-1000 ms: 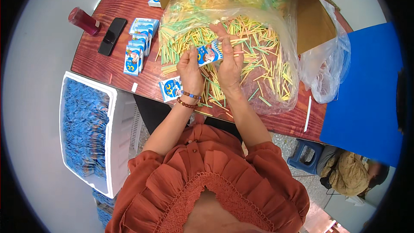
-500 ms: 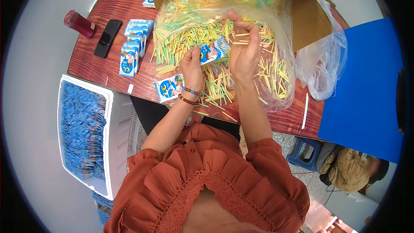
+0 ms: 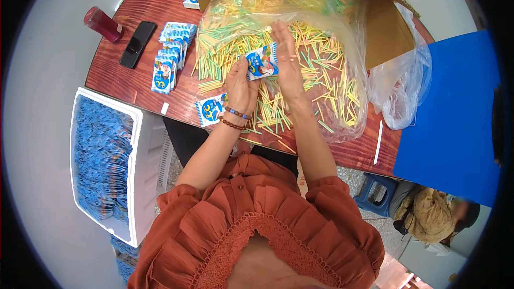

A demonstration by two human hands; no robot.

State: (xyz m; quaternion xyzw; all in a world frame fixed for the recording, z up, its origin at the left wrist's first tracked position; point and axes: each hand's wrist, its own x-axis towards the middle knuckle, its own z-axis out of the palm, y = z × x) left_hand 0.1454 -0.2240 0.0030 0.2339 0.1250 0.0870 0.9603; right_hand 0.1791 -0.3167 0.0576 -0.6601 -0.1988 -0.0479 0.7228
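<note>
Holding a small blue-and-white packet (image 3: 262,62) between both hands, above the heap of yellow and green sticks (image 3: 300,69) lying in a clear plastic bag (image 3: 342,123) on the wooden surface (image 3: 176,99). Left hand (image 3: 241,88) gripping the packet's lower left edge w/ fingers curled round it, beaded bracelets on the wrist. Right hand (image 3: 286,61) pressing flat against the packet's right side, fingers straight and pointing away from the body (not clenched, more a flat palm steadying it). Packet sitting tilted, raised off the sticks, approx. over the middle of the pile. Another packet of the same kind (image 3: 210,109) lying on the surface just beside the left wrist, near the front edge. Row of like packets (image 3: 170,59) lying overlapped further left on the surface, well apart from the hands. Black phone (image 3: 137,44) and a dark red bottle (image 3: 103,24) lying near the far left corner. Open cardboard box (image 3: 385,27) standing behind the bag, w/ more of the clear bag spilling from it. Second crumpled clear bag (image 3: 401,91) hanging over the right end of the surface. White foam box (image 3: 142,182) full of blue packets sitting below the surface, to the left of the person. Blue board (image 3: 455,123) lying to the right. Single white stick (image 3: 378,142) lying near the surface's right front edge.
</note>
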